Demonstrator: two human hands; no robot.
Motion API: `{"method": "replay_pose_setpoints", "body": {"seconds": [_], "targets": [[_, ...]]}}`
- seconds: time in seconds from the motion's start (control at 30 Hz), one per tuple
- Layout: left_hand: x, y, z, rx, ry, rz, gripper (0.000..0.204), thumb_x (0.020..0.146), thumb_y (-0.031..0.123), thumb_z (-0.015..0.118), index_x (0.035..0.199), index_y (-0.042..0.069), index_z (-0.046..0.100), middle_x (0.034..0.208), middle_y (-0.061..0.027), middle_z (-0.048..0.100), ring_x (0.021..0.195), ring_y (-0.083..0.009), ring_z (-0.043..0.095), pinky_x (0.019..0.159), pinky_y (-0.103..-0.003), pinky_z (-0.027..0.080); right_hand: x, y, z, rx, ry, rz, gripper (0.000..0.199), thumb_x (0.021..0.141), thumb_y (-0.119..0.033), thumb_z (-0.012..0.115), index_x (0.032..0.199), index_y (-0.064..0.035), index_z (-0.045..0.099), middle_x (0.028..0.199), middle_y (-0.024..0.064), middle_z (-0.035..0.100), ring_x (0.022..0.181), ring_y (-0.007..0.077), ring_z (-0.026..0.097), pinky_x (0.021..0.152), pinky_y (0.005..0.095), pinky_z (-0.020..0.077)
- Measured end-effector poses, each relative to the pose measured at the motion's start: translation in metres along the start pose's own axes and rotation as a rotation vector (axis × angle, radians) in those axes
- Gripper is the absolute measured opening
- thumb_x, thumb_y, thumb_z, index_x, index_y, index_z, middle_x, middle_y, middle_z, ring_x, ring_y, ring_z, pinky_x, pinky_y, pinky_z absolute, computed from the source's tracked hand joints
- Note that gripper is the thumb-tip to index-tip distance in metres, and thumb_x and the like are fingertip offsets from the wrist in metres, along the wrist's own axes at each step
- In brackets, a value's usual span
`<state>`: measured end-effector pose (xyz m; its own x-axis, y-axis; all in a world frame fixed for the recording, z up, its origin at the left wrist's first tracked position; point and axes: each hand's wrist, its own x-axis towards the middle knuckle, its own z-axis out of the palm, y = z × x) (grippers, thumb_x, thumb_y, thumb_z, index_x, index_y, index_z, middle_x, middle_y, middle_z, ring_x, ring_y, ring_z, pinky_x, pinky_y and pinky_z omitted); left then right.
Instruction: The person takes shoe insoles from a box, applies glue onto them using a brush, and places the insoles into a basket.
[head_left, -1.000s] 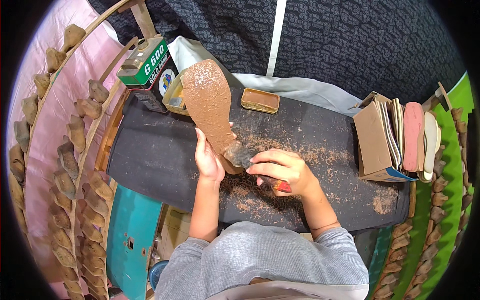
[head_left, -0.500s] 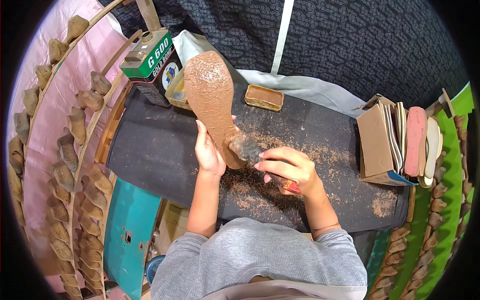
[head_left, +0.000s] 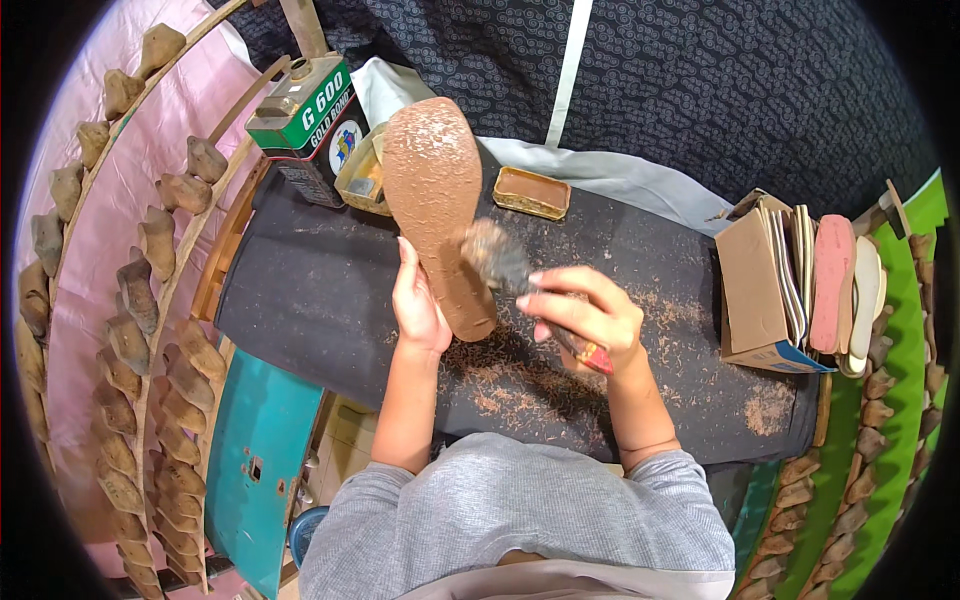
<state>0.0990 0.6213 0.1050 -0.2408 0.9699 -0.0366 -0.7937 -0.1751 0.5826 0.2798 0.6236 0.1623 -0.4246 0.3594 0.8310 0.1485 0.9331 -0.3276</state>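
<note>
My left hand (head_left: pixel 421 305) grips a brown shoe sole (head_left: pixel 432 180) near its narrow lower end, with the wide end pointing away from me. A wet, shiny coat covers the sole's face, glossiest at the far end. In my right hand (head_left: pixel 585 315) is a paintbrush (head_left: pixel 510 268), its handle red at the tip. The bristles, dark and clumped with brown at the end, touch or nearly touch the sole's right edge about halfway along. Beyond the sole's right side stands a small rectangular tin (head_left: pixel 532 193) holding brown matter.
Brown shavings lie over the dark tabletop (head_left: pixel 290 270). At the back left are a green and black metal can (head_left: pixel 305 130) and an open box (head_left: pixel 362 180). A cardboard box (head_left: pixel 757 295) of soles stands at the right. Racks of wooden shoe lasts (head_left: pixel 130 340) flank both sides.
The brush has moved up along the sole, from near its narrow end to its middle right edge. The sole has shifted slightly to the right and turned a little more upright.
</note>
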Motion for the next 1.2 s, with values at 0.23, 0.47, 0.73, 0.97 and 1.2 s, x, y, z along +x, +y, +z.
{"method": "replay_pose_setpoints", "body": {"seconds": [0.23, 0.47, 0.73, 0.97, 1.2], "targets": [[-0.002, -0.004, -0.006, 0.016, -0.113, -0.039, 0.055, 0.100, 0.046, 0.021, 0.129, 0.007, 0.045, 0.117, -0.0126, 0.059, 0.100, -0.0248, 0.060, 0.088, -0.041, 0.049, -0.007, 0.002, 0.010, -0.037, 0.030, 0.009, 0.028, 0.064, -0.003, 0.073, 0.092, -0.0052, 0.069, 0.093, 0.0114, 0.063, 0.076, 0.0235, 0.066, 0.065, 0.0312, 0.0554], [-0.007, 0.000, 0.004, 0.090, -0.141, 0.073, 0.050, 0.100, 0.044, 0.025, 0.129, 0.007, 0.043, 0.112, -0.0133, 0.059, 0.097, -0.0218, 0.061, 0.081, -0.036, 0.052, -0.001, -0.010, -0.001, -0.001, 0.045, 0.003, 0.034, 0.061, -0.003, 0.074, 0.095, -0.0039, 0.067, 0.090, 0.0116, 0.063, 0.076, 0.0253, 0.065, 0.065, 0.0330, 0.0546], [-0.001, 0.000, -0.008, 0.090, -0.121, 0.065, 0.053, 0.100, 0.046, 0.024, 0.127, 0.005, 0.045, 0.110, -0.0139, 0.060, 0.099, -0.0223, 0.059, 0.087, -0.035, 0.048, -0.010, -0.002, -0.001, 0.090, -0.118, 0.065, 0.031, 0.065, -0.004, 0.075, 0.095, -0.0052, 0.068, 0.094, 0.0116, 0.064, 0.082, 0.0257, 0.065, 0.069, 0.0346, 0.0546], [0.007, -0.008, -0.027, 0.084, -0.041, 0.030, 0.057, 0.098, 0.053, 0.024, 0.121, 0.007, 0.049, 0.102, -0.0147, 0.061, 0.080, -0.0230, 0.061, 0.066, -0.040, 0.054, -0.014, 0.049, -0.004, -0.164, 0.203, 0.301, 0.029, 0.069, 0.006, 0.068, 0.096, -0.0046, 0.067, 0.093, 0.0109, 0.067, 0.089, 0.0254, 0.065, 0.077, 0.0327, 0.0527], [0.011, -0.007, -0.026, 0.073, -0.044, -0.002, 0.051, 0.098, 0.047, 0.026, 0.127, 0.008, 0.044, 0.106, -0.0170, 0.060, 0.081, -0.0243, 0.062, 0.068, -0.041, 0.055, -0.032, 0.144, 0.024, -0.195, 0.150, 0.583, 0.027, 0.073, 0.008, 0.065, 0.097, -0.0027, 0.063, 0.094, 0.0134, 0.065, 0.081, 0.0243, 0.067, 0.069, 0.0320, 0.0540]]}}
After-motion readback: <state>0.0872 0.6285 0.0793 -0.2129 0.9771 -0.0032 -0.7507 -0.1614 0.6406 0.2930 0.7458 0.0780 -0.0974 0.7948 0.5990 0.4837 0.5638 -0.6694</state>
